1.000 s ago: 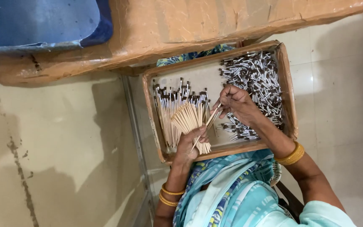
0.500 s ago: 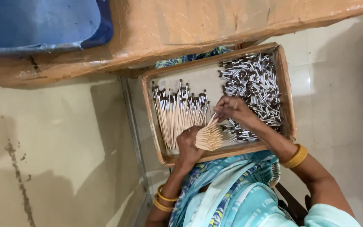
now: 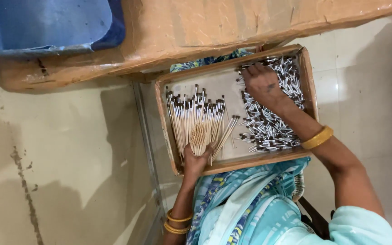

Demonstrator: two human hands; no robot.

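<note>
One hand [image 3: 262,84] now away among metal ferrules [image 3: 273,122].

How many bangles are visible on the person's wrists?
3: one thick yellow bangle on the right wrist, two thin gold bangles on the left wrist at the bottom edge. More may be hidden.

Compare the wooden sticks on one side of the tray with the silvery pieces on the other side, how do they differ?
The wooden sticks are long, pale and dark-tipped; the silvery pieces are short and shiny. The sticks lie roughly parallel in a row, while the silvery pieces sit in a jumbled heap. The left hand holds a bundle of sticks; the right hand rests in the silvery pieces. Both lie in the same wooden tray.
</note>
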